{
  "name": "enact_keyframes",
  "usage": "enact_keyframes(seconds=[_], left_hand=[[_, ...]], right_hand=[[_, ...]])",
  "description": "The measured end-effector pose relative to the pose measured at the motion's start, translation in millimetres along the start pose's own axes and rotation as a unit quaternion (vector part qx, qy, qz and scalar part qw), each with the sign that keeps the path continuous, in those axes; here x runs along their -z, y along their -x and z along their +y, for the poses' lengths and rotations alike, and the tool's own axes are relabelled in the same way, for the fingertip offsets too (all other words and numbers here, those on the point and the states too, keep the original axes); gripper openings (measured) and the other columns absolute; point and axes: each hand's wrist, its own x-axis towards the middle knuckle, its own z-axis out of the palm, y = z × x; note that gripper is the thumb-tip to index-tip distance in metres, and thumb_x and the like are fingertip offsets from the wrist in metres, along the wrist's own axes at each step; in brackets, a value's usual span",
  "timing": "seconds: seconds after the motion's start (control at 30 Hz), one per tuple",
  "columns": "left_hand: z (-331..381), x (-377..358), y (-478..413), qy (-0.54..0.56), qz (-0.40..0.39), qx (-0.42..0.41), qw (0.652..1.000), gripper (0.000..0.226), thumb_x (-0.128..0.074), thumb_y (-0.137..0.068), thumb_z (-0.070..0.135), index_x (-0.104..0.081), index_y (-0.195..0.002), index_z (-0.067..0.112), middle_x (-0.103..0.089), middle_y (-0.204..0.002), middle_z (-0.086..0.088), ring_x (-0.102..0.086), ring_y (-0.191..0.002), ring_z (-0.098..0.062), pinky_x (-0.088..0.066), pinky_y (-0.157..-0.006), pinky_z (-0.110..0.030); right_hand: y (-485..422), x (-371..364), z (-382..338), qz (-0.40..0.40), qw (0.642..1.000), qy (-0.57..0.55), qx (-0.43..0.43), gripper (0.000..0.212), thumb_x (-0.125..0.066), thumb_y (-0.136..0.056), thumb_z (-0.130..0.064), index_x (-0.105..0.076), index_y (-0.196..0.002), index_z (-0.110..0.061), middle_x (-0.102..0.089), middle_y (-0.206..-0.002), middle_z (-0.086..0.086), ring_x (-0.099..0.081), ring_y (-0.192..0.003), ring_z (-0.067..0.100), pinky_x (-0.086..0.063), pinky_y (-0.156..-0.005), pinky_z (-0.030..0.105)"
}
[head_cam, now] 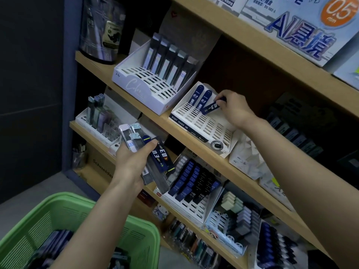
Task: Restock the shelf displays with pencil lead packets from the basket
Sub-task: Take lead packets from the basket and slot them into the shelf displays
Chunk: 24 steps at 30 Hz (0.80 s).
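The green basket (64,199) is cut off by the bottom-left corner. My left forearm covers part of the lead packets inside it (54,243), so I cannot count those. My left grip (134,162) is curled round a fanned bundle of packets (155,158). They overlap. I make out two dark blue ones marked 0.3 and at least two clear ones; any others are hidden behind the fingers.

My right grip (233,107) pinches one dark blue 0.3 packet (210,108) by its end. It is tilted over the white slotted tray (206,125) on the middle shelf (155,113). Two matching packets (198,94) stand upright in the tray's back row, just beside the held one. The shelves further right are too dim to read.
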Motion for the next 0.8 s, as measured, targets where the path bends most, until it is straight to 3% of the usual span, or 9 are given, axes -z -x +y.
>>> enact_keyframes(seconds=[0.17, 0.33, 0.6, 0.8], left_hand=[[1.6, -2.2, 2.6, 0.000, 0.001, 0.008, 1.000, 0.022, -0.070, -0.086, 0.017, -0.059, -0.105, 0.019, -0.069, -0.091, -0.005, -0.065, -0.075, -0.020, -0.049, -0.038, -0.027], [0.4, -2.9, 2.3, -0.007, -0.001, 0.011, 1.000, 0.014, -0.070, -0.086, 0.017, -0.058, -0.090, 0.023, -0.069, -0.090, -0.005, -0.065, -0.076, -0.021, -0.049, -0.038, -0.027], [-2.7, -3.7, 1.2, -0.005, -0.007, 0.004, 1.000, 0.013, -0.069, -0.086, 0.017, -0.059, -0.091, 0.023, -0.069, -0.089, -0.004, -0.065, -0.079, -0.020, -0.050, -0.038, -0.027], [-4.9, -3.1, -2.9, -0.008, -0.008, -0.006, 1.000, 0.015, -0.071, -0.085, 0.016, -0.059, -0.091, 0.024, -0.070, -0.094, -0.004, -0.066, -0.088, -0.023, -0.055, -0.061, -0.035]], right_hand=[[-4.6, 3.6, 0.8, -0.026, 0.999, 0.041, 0.020, 0.011, -0.045, -0.099, -0.018, -0.054, -0.103, -0.020, -0.051, -0.109, -0.002, -0.051, -0.096, 0.013, -0.043, -0.084, 0.029], [-8.5, 9.0, 3.5, 0.016, 0.999, 0.027, -0.011, 0.013, -0.046, -0.099, -0.021, -0.053, -0.109, -0.020, -0.051, -0.100, -0.004, -0.052, -0.093, 0.013, -0.040, -0.080, 0.028], [-10.7, 3.4, 7.6, 0.016, 0.999, 0.028, 0.006, 0.019, -0.049, -0.098, -0.020, -0.053, -0.115, -0.015, -0.050, -0.102, -0.003, -0.049, -0.092, 0.012, -0.040, -0.081, 0.028], [-18.1, 2.1, 8.9, -0.020, 1.000, 0.019, 0.012, 0.017, -0.056, -0.094, -0.020, -0.052, -0.110, -0.016, -0.051, -0.104, -0.003, -0.051, -0.099, 0.013, -0.043, -0.087, 0.030]])
